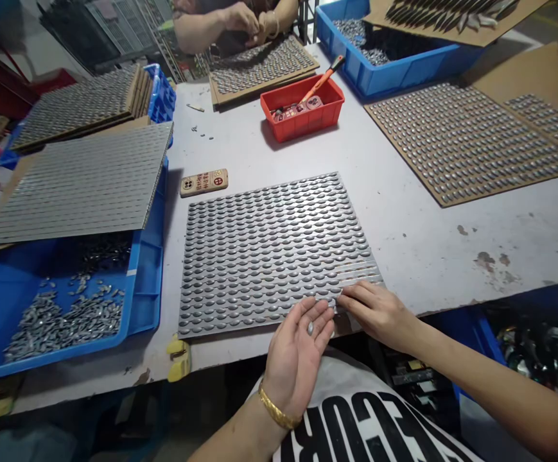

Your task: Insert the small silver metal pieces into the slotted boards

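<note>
A ribbed board (pixel 269 250) covered in rows of small oval metal pieces lies on the grey table (pixel 433 244) before me. My left hand (pixel 298 350) is palm up at the board's near edge, fingers apart, with one small metal piece (pixel 310 328) resting on it. My right hand (pixel 375 311) rests on the board's near right corner, fingers bent down onto the last row; I cannot make out whether it pinches a piece.
A blue bin (pixel 67 301) of loose metal pieces sits at left under an empty ribbed board (pixel 81 179). A red tray (pixel 302 109), a small remote-like block (pixel 204 182), more filled boards (pixel 462 141) and another blue bin (pixel 394 51) lie beyond. Another person's hands (pixel 250 19) work opposite.
</note>
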`<state>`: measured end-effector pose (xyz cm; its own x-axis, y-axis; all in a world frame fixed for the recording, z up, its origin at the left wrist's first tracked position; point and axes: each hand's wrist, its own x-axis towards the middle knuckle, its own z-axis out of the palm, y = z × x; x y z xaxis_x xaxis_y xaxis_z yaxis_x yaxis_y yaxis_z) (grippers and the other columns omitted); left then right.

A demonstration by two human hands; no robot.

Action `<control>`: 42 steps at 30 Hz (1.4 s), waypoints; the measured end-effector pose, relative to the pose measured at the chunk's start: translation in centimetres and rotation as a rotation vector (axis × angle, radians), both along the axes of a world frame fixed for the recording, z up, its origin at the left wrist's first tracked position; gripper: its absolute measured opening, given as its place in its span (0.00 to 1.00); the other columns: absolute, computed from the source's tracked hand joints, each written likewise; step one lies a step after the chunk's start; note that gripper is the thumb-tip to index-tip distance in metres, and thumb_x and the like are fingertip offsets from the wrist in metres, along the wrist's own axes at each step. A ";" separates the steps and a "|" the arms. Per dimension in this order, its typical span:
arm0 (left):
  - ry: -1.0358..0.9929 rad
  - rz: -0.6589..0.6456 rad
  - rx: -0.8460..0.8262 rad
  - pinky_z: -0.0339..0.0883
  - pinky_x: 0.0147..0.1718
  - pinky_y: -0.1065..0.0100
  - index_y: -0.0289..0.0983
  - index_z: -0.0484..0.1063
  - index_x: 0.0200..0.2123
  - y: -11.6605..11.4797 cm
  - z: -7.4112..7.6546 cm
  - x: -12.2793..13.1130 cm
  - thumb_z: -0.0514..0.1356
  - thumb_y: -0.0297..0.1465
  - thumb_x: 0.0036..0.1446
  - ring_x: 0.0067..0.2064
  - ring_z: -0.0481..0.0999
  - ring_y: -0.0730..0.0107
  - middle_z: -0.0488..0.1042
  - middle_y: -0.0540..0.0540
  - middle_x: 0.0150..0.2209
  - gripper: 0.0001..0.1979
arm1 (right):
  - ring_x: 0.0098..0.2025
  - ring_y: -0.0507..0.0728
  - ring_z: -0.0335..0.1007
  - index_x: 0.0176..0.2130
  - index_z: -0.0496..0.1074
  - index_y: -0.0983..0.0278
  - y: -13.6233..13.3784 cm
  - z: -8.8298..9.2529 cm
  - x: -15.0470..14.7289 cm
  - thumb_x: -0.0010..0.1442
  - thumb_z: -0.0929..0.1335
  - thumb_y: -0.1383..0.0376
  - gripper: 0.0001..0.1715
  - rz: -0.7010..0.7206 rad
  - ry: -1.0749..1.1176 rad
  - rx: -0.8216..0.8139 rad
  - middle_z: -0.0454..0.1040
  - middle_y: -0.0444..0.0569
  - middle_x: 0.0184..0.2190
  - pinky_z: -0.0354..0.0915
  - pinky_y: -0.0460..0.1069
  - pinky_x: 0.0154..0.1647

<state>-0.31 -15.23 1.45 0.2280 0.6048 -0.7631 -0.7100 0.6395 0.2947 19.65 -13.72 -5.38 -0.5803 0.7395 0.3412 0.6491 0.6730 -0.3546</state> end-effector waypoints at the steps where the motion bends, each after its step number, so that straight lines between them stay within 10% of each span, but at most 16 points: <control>1: -0.002 0.001 0.001 0.62 0.58 0.57 0.32 0.70 0.46 0.0 0.0 0.0 0.57 0.35 0.60 0.57 0.69 0.54 0.71 0.34 0.53 0.14 | 0.39 0.58 0.65 0.48 0.70 0.67 0.0 0.0 0.0 0.62 0.61 0.74 0.16 -0.002 -0.002 -0.010 0.72 0.56 0.40 0.67 0.53 0.40; 33: -0.027 -0.013 0.023 0.62 0.58 0.59 0.33 0.69 0.46 0.2 0.8 0.0 0.55 0.35 0.61 0.57 0.69 0.54 0.70 0.32 0.54 0.14 | 0.37 0.56 0.65 0.45 0.70 0.63 2.6 0.7 0.6 0.63 0.58 0.73 0.16 0.055 -0.115 -0.078 0.69 0.52 0.35 0.67 0.49 0.35; 42: -0.123 -0.049 0.081 0.58 0.60 0.58 0.34 0.65 0.52 0.2 0.7 0.7 0.54 0.41 0.62 0.60 0.66 0.58 0.67 0.35 0.58 0.20 | 0.37 0.56 0.67 0.48 0.70 0.62 -0.9 3.7 -2.7 0.62 0.65 0.69 0.14 0.070 0.214 -0.085 0.73 0.53 0.40 0.67 0.51 0.38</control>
